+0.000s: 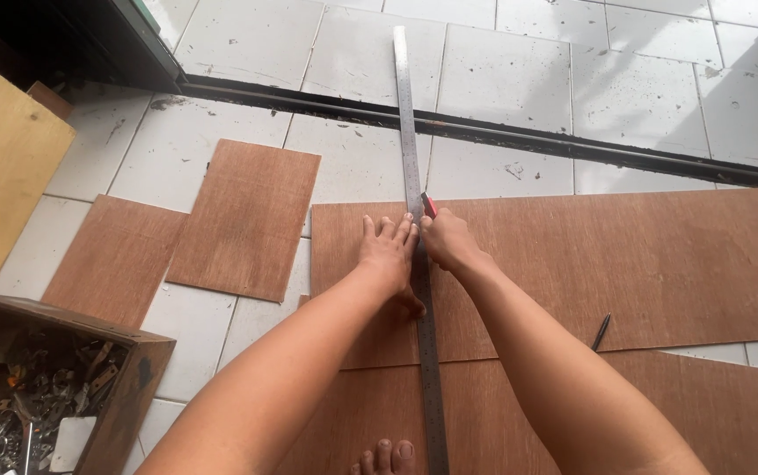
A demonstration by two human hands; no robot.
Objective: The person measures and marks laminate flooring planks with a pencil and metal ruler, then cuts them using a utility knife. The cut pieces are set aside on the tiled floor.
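Plywood sheet [625, 264]: lying flat on white tiled floor [502, 79], overlapping a second sheet [748, 413] nearer the camera.
Toes [386, 457]: showing at bottom edge, just beside the ruler.
Steel ruler [414, 193]: running lengthwise across the sheet, reaching out over the tiles.
Left hand [388, 251]: pressing flat, fingers spread, pinning the ruler.
Right hand [448, 242]: gripping a red-tipped cutter [429, 205] against the ruler's edge.
Black pen [601, 332]: resting on the sheet, right side.
Wooden box [45, 387]: sitting left, holding metal scraps.
Offcuts [247, 220]: lying left on tiles.

Both arms are stretched forward, the left hand [388, 251] pressed flat with fingers spread, the right hand [448, 242] curled closed just beside it.
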